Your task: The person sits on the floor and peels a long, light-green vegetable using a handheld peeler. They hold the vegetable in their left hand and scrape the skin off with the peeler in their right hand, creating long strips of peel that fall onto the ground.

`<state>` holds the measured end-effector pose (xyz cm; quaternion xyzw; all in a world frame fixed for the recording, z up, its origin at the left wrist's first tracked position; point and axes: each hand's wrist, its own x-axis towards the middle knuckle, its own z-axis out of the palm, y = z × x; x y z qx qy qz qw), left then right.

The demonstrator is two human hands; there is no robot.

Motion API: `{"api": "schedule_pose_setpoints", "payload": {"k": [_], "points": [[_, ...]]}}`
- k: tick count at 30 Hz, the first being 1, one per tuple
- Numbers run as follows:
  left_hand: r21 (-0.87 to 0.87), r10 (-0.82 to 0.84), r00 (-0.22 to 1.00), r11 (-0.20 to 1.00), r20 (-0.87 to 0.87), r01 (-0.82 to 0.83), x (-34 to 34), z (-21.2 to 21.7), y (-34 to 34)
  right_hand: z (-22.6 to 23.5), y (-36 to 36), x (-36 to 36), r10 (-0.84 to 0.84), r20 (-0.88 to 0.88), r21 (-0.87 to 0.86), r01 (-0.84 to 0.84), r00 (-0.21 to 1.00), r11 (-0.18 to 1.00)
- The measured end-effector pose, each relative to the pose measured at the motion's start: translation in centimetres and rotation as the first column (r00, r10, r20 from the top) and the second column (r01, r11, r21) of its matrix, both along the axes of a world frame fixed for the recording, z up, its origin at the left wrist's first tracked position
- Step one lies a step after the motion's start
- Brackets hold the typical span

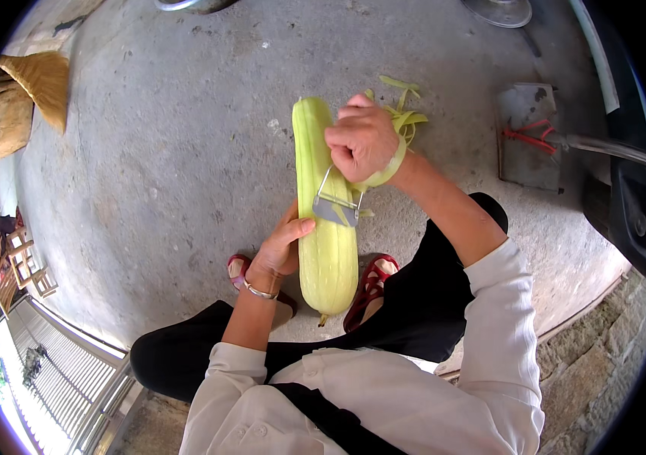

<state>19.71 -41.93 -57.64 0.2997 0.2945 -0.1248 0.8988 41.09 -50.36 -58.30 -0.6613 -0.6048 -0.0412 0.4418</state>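
Long pale-green ribbed gourd (327, 265), left hand (283, 244) grasping its side, right hand (364, 139) clenched on silver metal peeler (336, 211) (wide, flat-headed), rough grey concrete floor (156, 167).

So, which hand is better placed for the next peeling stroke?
Probably the right hand: it grips the vegetable peeler, which lies across the pale green gourd. The left hand steadies the gourd's side.

No text, label, number or sign can be read; beyond the left edge of the concrete floor (164, 167), it is perhaps too blurred to tell.
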Motion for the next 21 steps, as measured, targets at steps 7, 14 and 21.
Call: {"api": "schedule_pose_setpoints", "payload": {"k": [7, 14, 21], "points": [[0.033, -0.044, 0.999, 0.999, 0.026, 0.043, -0.1, -0.5, -0.1, -0.2, 0.3, -1.9, 0.051, -0.104, -0.027, -0.054, 0.993, 0.998], [0.027, -0.065, 0.998, 0.998, -0.01, 0.065, -0.2, -0.2, -0.3, -1.8, 0.6, 0.0, 0.018, -0.12, -0.028, -0.022, 0.993, 0.999], [-0.051, -0.145, 0.989, 0.988, 0.003, 0.145, -1.2, -0.8, 0.0, -5.1, -0.4, 5.2, -0.133, -0.037, -0.16, 0.126, 0.99, 0.979]]}}
